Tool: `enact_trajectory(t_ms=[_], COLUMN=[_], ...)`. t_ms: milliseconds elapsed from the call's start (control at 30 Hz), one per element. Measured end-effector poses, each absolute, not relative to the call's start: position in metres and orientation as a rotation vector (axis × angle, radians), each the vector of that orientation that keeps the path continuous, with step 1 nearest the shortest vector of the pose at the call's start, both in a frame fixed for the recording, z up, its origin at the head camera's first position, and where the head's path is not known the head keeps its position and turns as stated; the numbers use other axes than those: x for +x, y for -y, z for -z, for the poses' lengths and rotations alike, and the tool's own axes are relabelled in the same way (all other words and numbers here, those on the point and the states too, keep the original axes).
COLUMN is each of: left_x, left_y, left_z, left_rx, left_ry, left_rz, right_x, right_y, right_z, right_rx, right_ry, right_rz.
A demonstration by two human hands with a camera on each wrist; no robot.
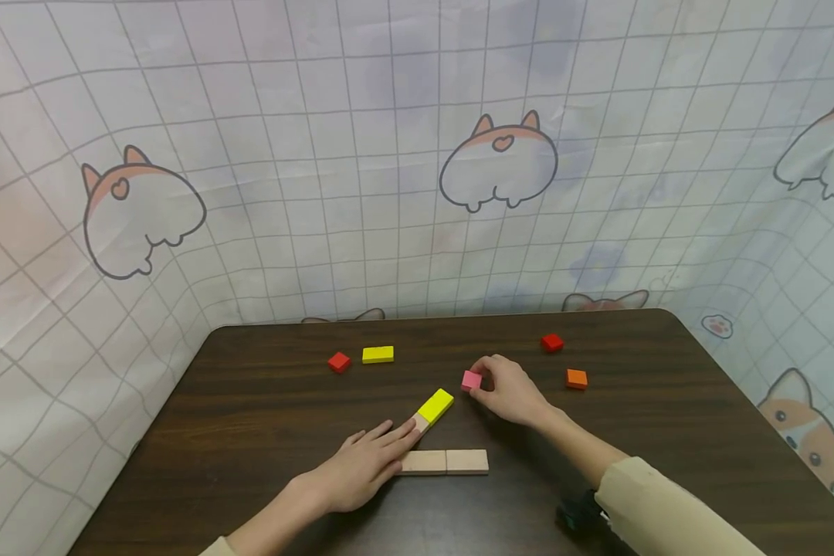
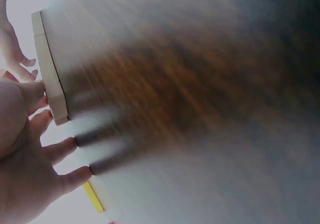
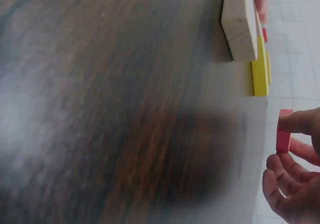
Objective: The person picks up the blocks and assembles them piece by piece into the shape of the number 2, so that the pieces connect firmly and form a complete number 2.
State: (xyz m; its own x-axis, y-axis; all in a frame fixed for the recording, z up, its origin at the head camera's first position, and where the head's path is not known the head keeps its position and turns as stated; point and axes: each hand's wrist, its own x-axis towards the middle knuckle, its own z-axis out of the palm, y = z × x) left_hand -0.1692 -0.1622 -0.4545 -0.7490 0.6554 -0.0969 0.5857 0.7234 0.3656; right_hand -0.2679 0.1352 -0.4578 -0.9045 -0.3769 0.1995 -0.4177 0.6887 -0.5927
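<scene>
Between the thumb and fingers of my right hand [image 1: 513,392] is a small pink block [image 1: 470,380], pinched by its sides; the right wrist view shows the pink block [image 3: 284,131] raised above the tabletop. My left hand [image 1: 364,466] lies low with fingers spread and fairly straight, fingertips at the plain wooden blocks. Two plain wooden blocks [image 1: 467,462] lie end to end in a row, their left end covered by the hand. From near its fingertips another plain block [image 1: 421,423] slants away, with a yellow block [image 1: 435,405] at its far end.
Toward the back left of the dark wooden table [image 1: 264,401] lie a red block [image 1: 339,362] and a yellow block [image 1: 378,354]. A second red block [image 1: 552,343] and an orange block [image 1: 576,379] lie right of my right hand. A patterned cloth [image 1: 361,193] hangs behind the table.
</scene>
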Motion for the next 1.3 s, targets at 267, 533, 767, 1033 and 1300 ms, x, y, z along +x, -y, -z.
enact_trajectory(t_ms=[267, 533, 767, 1033, 1300], left_x=[-0.17, -0.17, -0.171, -0.171, -0.171], left_y=[0.163, 0.162, 0.162, 0.162, 0.163], left_z=[0.454, 0.452, 0.453, 0.453, 0.454], left_rx=[0.989, 0.99, 0.975, 0.974, 0.981], left_ry=[-2.716, -2.712, -2.707, -2.705, -2.72], left_rz=[-0.443, -0.443, -0.436, -0.434, -0.425], right_x=[-0.277, -0.282, -0.287, -0.285, -0.287], right_y=[-0.121, -0.114, -0.113, -0.111, -0.11], right_z=[0.465, 0.472, 0.476, 0.48, 0.479], right_rx=[0.671, 0.695, 0.679, 0.691, 0.744], right_ry=[2.806, 2.809, 2.802, 2.822, 2.807], right_rz=[-0.999, -0.993, -0.977, -0.981, -0.996])
